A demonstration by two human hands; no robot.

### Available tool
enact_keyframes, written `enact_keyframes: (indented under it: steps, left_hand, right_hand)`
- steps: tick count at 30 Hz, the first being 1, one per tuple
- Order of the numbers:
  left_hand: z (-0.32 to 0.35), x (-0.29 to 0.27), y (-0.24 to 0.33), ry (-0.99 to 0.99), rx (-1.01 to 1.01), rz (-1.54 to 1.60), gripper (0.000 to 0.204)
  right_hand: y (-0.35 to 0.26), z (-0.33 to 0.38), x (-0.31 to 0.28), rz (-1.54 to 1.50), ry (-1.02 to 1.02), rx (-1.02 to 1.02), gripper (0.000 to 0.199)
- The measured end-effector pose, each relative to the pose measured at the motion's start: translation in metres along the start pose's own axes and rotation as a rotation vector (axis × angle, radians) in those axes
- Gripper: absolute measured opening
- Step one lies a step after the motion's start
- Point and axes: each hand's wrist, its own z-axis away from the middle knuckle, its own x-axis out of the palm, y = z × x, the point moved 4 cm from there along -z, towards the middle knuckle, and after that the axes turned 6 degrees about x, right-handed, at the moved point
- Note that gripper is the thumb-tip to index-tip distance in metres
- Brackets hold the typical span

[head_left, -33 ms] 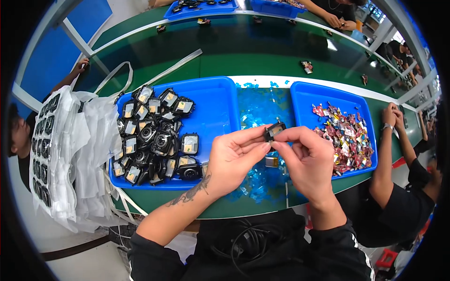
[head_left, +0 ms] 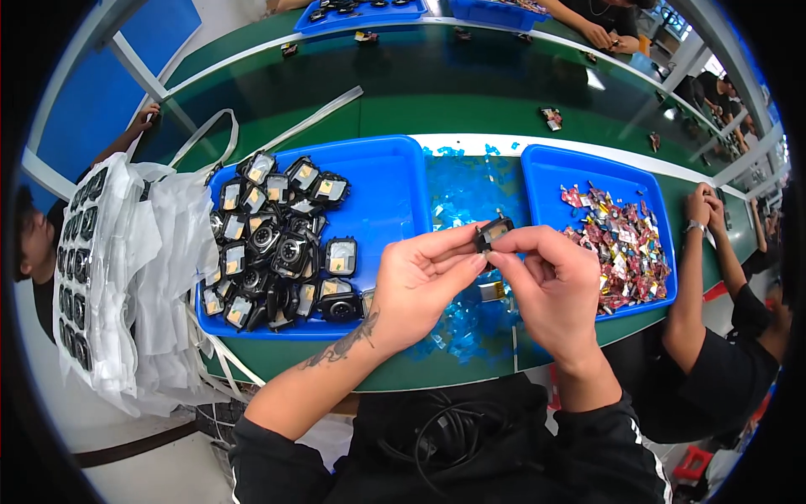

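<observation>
— Black, that little part point(head_left: 493, 231): where is it?

— Pinched between both hands, above the blue film scraps point(head_left: 457, 197) on the green surface point(head_left: 403, 109). The left hand point(head_left: 417, 281) closes thumb and fingers on its left end; the right hand point(head_left: 550, 281) closes on its right end, fingertips meeting over it.

— Which step would you say?

— Handling one part taken from the left tray point(head_left: 395, 168), probably peeling or checking its face. More parts point(head_left: 281, 248) lie heaped in that tray; the right tray point(head_left: 558, 164) holds coloured scraps point(head_left: 621, 244).

— What does the next move call for?

— I judge a steady hold by one hand while the other works a fine edge.

— Any change from the earlier frame?

— None I can make out; both hands grip the part in the same place.
</observation>
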Motion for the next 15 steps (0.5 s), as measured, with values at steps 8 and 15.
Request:
enact_keyframes:
  steps: [8,15]
  left_hand:
    - [0.002,0.003,0.0,0.0,0.018,-0.024,0.04]
    - [0.002,0.008,0.001,-0.032,0.03,-0.031,0.04]
  right_hand:
    - [0.004,-0.004,0.0,-0.031,-0.012,-0.021,0.013]
    - [0.011,-0.003,-0.004,-0.182,-0.098,0.16,0.012]
